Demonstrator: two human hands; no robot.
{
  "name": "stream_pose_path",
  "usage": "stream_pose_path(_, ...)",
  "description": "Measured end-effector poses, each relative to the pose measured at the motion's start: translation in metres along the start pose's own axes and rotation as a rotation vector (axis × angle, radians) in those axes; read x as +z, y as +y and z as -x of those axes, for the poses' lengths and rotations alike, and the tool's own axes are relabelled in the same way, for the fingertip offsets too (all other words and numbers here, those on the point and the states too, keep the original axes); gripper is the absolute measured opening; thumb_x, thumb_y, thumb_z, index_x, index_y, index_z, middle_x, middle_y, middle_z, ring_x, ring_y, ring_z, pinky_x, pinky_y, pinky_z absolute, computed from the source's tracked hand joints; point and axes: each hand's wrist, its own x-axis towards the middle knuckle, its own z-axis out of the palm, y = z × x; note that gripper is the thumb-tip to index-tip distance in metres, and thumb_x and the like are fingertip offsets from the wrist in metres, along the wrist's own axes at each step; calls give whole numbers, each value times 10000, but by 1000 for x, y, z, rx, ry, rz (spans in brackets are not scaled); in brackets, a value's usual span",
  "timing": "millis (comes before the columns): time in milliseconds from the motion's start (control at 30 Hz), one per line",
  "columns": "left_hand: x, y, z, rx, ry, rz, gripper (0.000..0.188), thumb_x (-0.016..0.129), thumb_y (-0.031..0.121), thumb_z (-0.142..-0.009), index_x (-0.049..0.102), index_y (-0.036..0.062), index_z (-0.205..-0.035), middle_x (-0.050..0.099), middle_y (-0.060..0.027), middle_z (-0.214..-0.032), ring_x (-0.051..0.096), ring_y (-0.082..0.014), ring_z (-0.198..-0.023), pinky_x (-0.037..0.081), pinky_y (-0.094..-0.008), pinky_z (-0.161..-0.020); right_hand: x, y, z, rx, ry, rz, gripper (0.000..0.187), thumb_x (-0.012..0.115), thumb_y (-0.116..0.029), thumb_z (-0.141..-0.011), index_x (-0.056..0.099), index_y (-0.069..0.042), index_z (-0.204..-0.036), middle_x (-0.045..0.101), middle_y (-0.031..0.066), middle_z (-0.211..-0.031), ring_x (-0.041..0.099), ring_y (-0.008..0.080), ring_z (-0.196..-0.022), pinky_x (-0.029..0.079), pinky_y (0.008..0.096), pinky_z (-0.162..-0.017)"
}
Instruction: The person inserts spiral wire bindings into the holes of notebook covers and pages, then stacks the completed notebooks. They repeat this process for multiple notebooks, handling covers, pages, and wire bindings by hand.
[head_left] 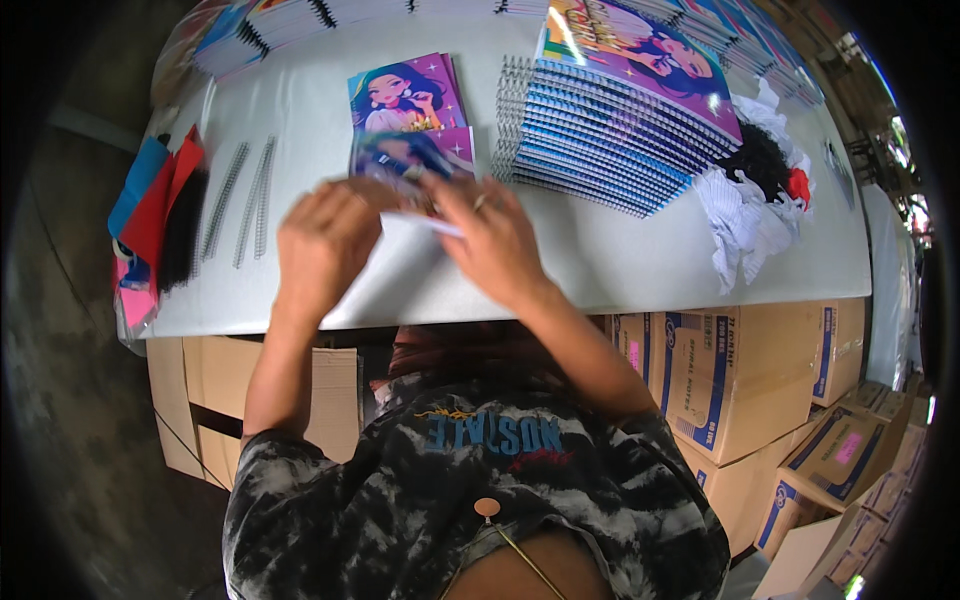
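A dim room with a bare grey floor [60,330] surrounds a white-covered table [590,260], where the person works at the near edge. Cardboard boxes [745,375] with blue printing are stacked below and beside the table's right end; their contents cannot be seen. A pink label [849,447] sits on a lower one. Under the left end stands a plain carton [215,365], its inside too dark to make out.

On the table, a stepped stack of spiral notebooks [620,130] fills the right half, with crumpled striped cloth [735,225] and a black bundle [762,165] beside it. Loose wire coils [225,195] lie at the left, near a pile of red, blue and pink material [150,215]. More bound books [230,45] line the far edge.

At the middle, a blurred illustrated booklet [405,155] is raised in front of similar purple covers [400,95]. The right hand [497,240] grips its right side, thumb on top. The left hand [328,240] curls at its left edge; blur hides whether it grips.
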Motion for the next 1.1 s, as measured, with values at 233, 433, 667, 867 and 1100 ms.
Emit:
stream_pose_path(233, -8, 19, -1, 124, 128, -4, 262, 624, -24, -642, 646, 107, -868, 630, -2, -849, 590, -175, -831, 430, -301, -726, -20, -14, -34, -78, -68, 77, 281, 608, -4, -721, 633, -58, -995, 648, 126, -930, 613, 258, -919, 470, 336, -791)
stream_pose_path(433, -1, -2, 13, -447, 575, 377, 604, 650, 79, -730, 379, -8, -1263, 473, -159, -1227, 461, -240, -1132, 358, -334, -922, -38, -1, 7, 420, 61, -826, 156, 637, -54, -818, 648, -2, -964, 665, 36, -859, 560, 57, -752, 471, 236, -673)
stream_pose_path(667, 97, -3, 73, -862, 255, 1273, 334, 521, -61, -754, 511, 5, -1081, 560, -57, -1021, 526, -133, -936, 415, -283, -842, -17, 35, 47, 452, -78, -796, 203, 685, -13, -764, 640, 5, -960, 662, 62, -860, 595, 103, -792, 484, 248, -728)
stream_pose_path(867, 61, -67, 59, -612, -108, 380, 264, 574, 23, -771, 575, 52, -1034, 575, -117, -1051, 556, -227, -960, 444, -339, -821, -30, 34, 39, 308, -57, -871, 223, 637, -18, -808, 631, 25, -1027, 670, 85, -915, 597, 108, -813, 481, 248, -746)
stream_pose_path(1100, 61, -185, 69, -1029, -127, -352, 316, 489, 275, -873, 557, 27, -1057, 601, -152, -1001, 596, -319, -827, 463, -424, -737, -30, 30, 30, 245, -14, -844, 221, 631, -12, -812, 630, 31, -1028, 667, 88, -952, 592, 95, -805, 481, 225, -725)
